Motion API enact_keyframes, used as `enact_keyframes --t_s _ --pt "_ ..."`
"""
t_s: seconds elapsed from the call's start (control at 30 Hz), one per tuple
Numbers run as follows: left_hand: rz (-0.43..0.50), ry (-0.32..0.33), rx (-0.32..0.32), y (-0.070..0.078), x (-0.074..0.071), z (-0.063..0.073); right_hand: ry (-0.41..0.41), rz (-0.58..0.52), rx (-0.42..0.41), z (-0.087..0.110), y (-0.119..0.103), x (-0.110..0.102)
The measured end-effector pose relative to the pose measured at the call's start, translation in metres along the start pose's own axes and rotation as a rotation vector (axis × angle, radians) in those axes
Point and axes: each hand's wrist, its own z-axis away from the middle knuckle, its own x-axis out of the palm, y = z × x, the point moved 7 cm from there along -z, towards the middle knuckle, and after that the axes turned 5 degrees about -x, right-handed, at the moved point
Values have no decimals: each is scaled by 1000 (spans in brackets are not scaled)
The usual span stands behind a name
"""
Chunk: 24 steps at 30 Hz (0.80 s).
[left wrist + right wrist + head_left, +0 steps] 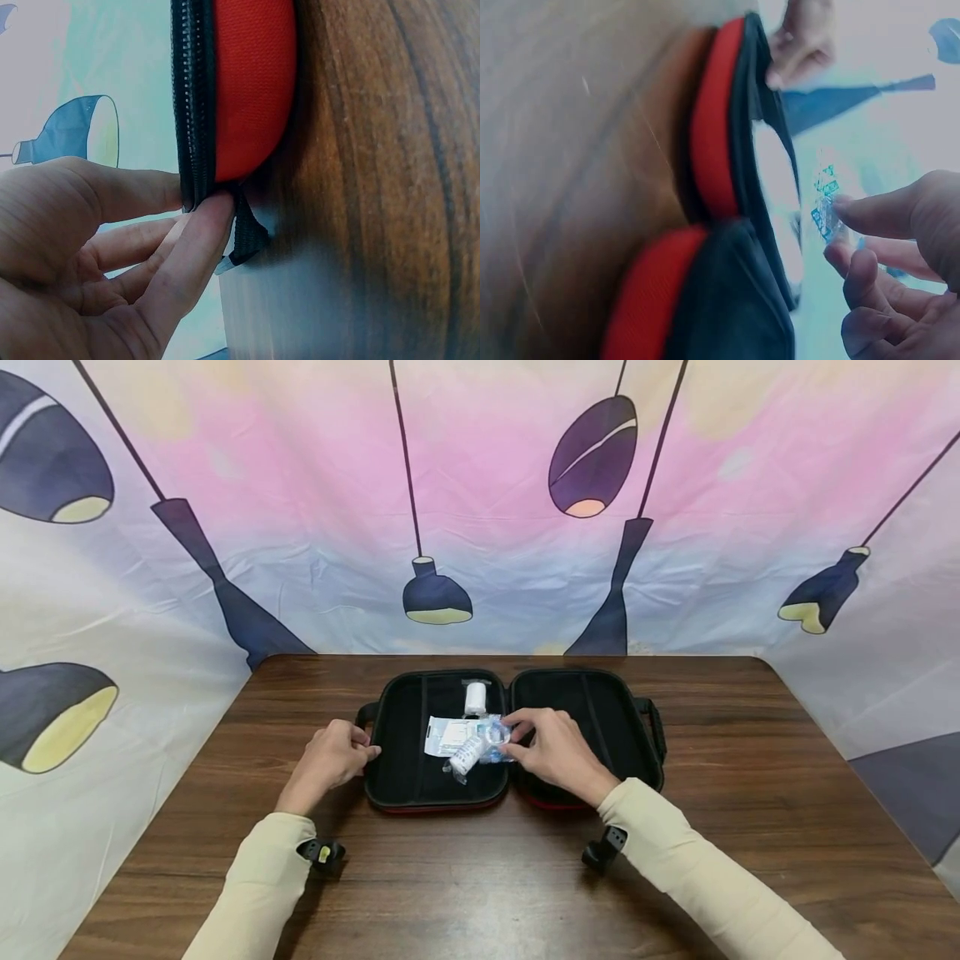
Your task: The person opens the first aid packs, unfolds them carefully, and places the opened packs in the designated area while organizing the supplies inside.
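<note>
While the left hand (pixel 331 760) pinches the black-and-red case (pixel 400 727), right hand (pixel 557 747) pinching a packet (pixel 826 193) — clear, blue-printed.

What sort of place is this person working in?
Probably a makeshift recording corner, though I can't be sure: a wrinkled lamp-print cloth forms a backdrop behind a wooden table, and small black wrist devices suggest filming.

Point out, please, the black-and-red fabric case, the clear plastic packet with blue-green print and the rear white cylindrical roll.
Black-and-red fabric case (pixel 253 82): left wrist view, red outer wall.
Clear plastic packet (pixel 826 189): right wrist view, printed part.
Rear white cylindrical roll (pixel 476 698): head view, its side.
</note>
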Motion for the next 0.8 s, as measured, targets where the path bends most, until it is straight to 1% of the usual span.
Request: enact_keyframes --t_s 0.17,0.5,0.63,0.8 --pt "1 2 7 0 -1 0 14 32 42 -4 22 -28" --pt "-7 -14 7 1 -3 0 21 142 138 0 91 -77" --pt "-10 -14 6 1 -3 -1 19 175 171 2 112 -90" --pt "-5 -16 12 1 -1 0 -14 203 220 5 129 -99"
